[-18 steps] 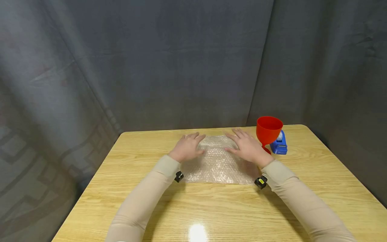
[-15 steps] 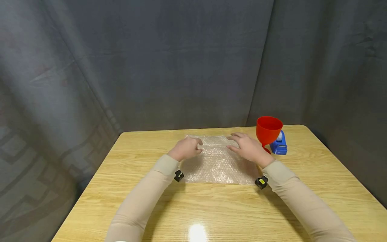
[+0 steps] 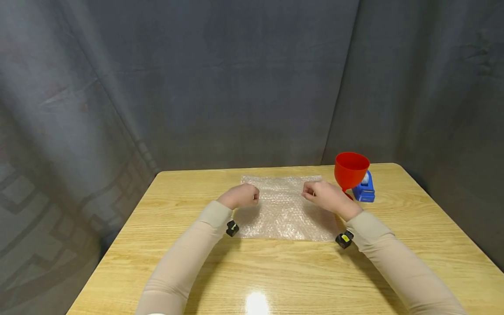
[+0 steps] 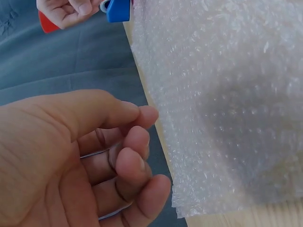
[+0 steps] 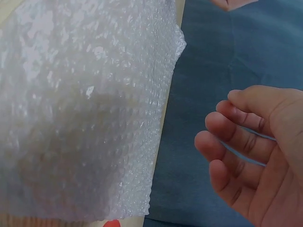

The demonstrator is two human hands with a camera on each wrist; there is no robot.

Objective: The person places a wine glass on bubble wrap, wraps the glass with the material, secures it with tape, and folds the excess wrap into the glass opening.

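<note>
A sheet of bubble wrap [image 3: 285,214] lies flat on the wooden table. Above its left part hovers my left hand [image 3: 240,196], fingers curled in and holding nothing; in the left wrist view the left hand [image 4: 90,156] has its thumb against the index finger, beside the sheet [image 4: 222,104]. Over the sheet's right part, my right hand [image 3: 324,197] is curled too, and the right wrist view shows that hand [image 5: 255,151] empty, apart from the wrap [image 5: 90,109]. Shadows of both hands fall on the sheet.
A red goblet [image 3: 351,170] stands upright just right of my right hand, partly hiding a blue tape dispenser [image 3: 364,190] behind it. Grey curtains [image 3: 236,87] hang behind the wooden table [image 3: 267,267] and at both sides.
The fingers of both hands, spread at first, have curled in. My hands remain above the two sides of the bubble wrap, which has not visibly moved.
</note>
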